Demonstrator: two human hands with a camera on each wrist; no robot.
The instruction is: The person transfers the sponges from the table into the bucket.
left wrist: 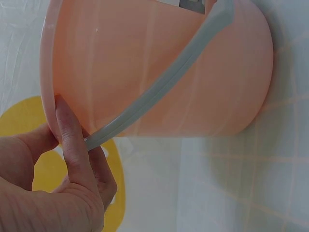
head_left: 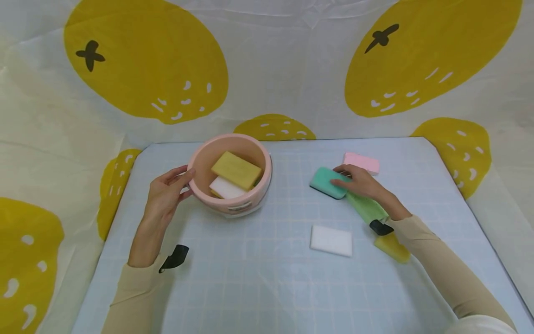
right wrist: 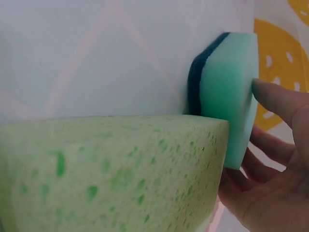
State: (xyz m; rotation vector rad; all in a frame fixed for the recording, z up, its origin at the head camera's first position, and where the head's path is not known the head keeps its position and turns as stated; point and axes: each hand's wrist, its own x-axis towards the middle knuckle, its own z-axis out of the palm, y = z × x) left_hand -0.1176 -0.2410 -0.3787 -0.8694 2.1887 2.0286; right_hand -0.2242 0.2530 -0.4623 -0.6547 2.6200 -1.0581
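Observation:
My left hand holds the rim of a pink bucket between thumb and fingers. In the left wrist view the bucket's grey handle slants down its side and ends by the fingers. Inside the bucket lie a yellow sponge and a white sponge. Over on the right, my right hand grips one end of a teal sponge, whose dark scouring layer faces the table. A light green sponge with visible pores lies just below that hand.
A pink sponge lies behind the right hand. Nearer the front are a white sponge and a yellow sponge, the latter partly under the right sleeve. A lemon-print sheet rises behind the table.

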